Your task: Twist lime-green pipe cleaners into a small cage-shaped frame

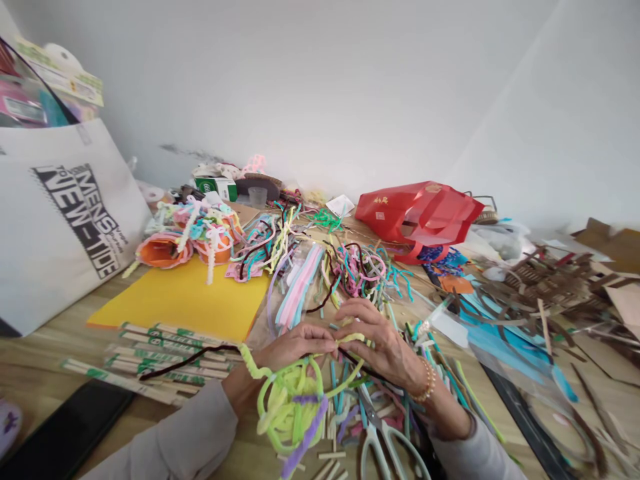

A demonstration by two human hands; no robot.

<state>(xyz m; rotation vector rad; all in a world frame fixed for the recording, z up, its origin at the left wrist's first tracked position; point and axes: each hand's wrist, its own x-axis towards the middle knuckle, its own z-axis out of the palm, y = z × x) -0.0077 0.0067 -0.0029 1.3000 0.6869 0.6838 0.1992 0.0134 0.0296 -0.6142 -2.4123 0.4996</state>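
Note:
Fingertips nearly meet where my left hand [295, 345] and my right hand [377, 343] work on fuzzy pipe cleaners. A yellow-green pipe cleaner [347, 380] runs between the closed fingers of both hands. Below them hangs a loose, rounded tangle of yellow-green pipe cleaners [285, 413], with a purple pipe cleaner [313, 440] attached. A dark brown pipe cleaner [193, 360] sticks out to the left past my left wrist, and another dark strand shows under my right hand. Grey-handled scissors [385, 440] lie below my right hand. My fingers hide the exact joining point.
Wrapped chopsticks [165, 363], a yellow sheet [185, 300] and a black phone [65, 427] lie to the left, beside a large white bag [60, 213]. Bundled pipe cleaners [300, 287] spread ahead. A red bag [420, 213] stands behind; brown woven strips [550, 287] heap at right.

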